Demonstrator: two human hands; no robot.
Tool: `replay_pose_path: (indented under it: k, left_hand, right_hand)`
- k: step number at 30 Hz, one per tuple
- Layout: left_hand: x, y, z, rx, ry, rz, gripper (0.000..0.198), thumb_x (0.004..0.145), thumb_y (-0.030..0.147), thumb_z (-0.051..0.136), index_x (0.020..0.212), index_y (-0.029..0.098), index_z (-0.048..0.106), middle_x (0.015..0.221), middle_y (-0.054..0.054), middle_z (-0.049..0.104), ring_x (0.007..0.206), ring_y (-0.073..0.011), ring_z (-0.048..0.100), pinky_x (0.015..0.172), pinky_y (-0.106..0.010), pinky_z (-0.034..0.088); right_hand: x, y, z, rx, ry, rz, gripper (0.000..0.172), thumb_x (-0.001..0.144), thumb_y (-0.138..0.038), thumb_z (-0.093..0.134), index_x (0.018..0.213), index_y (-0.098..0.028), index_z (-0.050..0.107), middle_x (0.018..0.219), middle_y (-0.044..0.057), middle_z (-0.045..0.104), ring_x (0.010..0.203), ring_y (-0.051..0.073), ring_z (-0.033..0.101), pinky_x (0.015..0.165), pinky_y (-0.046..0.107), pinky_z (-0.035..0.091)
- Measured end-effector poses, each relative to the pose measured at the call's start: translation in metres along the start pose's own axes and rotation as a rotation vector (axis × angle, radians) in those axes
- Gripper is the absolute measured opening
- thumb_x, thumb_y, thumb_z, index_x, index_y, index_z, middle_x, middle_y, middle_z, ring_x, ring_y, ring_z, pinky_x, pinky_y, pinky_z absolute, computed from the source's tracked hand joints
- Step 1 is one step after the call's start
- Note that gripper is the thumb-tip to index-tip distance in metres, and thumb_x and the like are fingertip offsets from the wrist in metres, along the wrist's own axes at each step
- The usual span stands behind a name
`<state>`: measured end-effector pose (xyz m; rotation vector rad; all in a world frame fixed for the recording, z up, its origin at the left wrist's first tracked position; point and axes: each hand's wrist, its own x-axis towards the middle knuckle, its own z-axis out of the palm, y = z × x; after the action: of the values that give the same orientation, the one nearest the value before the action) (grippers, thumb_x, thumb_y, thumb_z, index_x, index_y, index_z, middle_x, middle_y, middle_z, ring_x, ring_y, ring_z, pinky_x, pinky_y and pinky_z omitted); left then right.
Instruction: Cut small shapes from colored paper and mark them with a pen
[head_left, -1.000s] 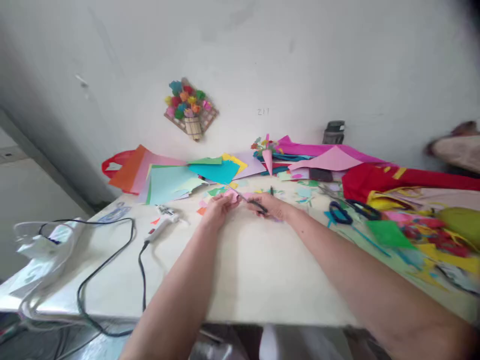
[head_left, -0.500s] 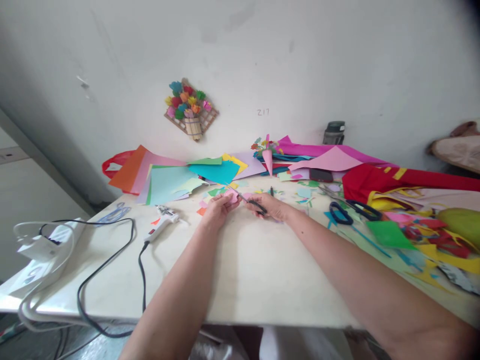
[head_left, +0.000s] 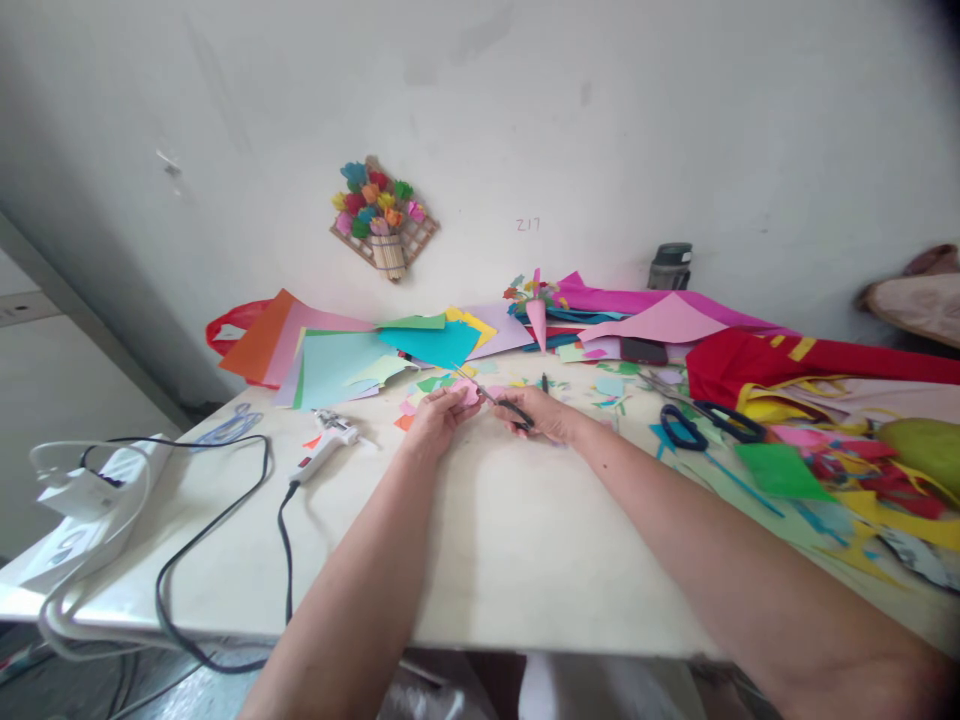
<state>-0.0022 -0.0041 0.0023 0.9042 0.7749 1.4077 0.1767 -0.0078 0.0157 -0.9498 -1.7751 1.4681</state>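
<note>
My left hand (head_left: 435, 415) is closed on a small pink paper piece (head_left: 466, 391) at the far middle of the white table (head_left: 487, 540). My right hand (head_left: 544, 413) grips a pair of black-handled scissors (head_left: 504, 403), its blades pointing left into the pink piece. Both forearms stretch out over the table from the near edge. Small coloured paper scraps lie around both hands.
A white glue gun (head_left: 328, 448) with a black cable (head_left: 217, 530) lies left of my hands. Coloured paper sheets (head_left: 360, 350) are stacked at the back. Blue-handled scissors (head_left: 682, 428), red fabric (head_left: 757, 360) and paper offcuts fill the right. A paper-flower decoration (head_left: 382, 222) hangs on the wall.
</note>
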Motion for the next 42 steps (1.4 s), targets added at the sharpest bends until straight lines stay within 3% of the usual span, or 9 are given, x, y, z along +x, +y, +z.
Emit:
replay_pose_path:
  k: [17, 28, 42]
  left_hand:
    - [-0.0014, 0.0005, 0.0005, 0.034, 0.001, -0.01, 0.013, 0.067, 0.021, 0.07, 0.072, 0.012, 0.062, 0.069, -0.006, 0.068, 0.069, -0.0172, 0.067, 0.065, -0.027, 0.055]
    - [-0.0006, 0.0001, -0.0007, 0.056, -0.007, 0.012, 0.018, 0.062, 0.022, 0.074, 0.063, 0.012, 0.059, 0.068, -0.005, 0.066, 0.067, -0.0155, 0.065, 0.068, -0.029, 0.054]
    - [-0.0014, -0.0003, -0.001, 0.047, -0.012, 0.018, 0.018, 0.061, 0.022, 0.075, 0.063, 0.013, 0.06, 0.069, -0.005, 0.067, 0.07, -0.0168, 0.065, 0.069, -0.03, 0.054]
  right_hand:
    - [-0.0044, -0.0058, 0.0028, 0.002, 0.007, 0.016, 0.028, 0.065, -0.04, 0.065, 0.066, -0.017, 0.049, 0.044, -0.007, 0.044, 0.036, 0.004, 0.037, 0.033, 0.016, 0.027]
    - [-0.0034, -0.0035, 0.0011, -0.011, 0.005, 0.041, 0.027, 0.068, -0.039, 0.063, 0.066, -0.017, 0.047, 0.046, -0.006, 0.048, 0.035, 0.005, 0.039, 0.035, 0.017, 0.031]
    - [-0.0017, -0.0029, 0.0015, 0.017, 0.021, 0.043, 0.024, 0.067, -0.035, 0.063, 0.067, -0.016, 0.049, 0.044, -0.006, 0.046, 0.034, 0.004, 0.038, 0.032, 0.016, 0.025]
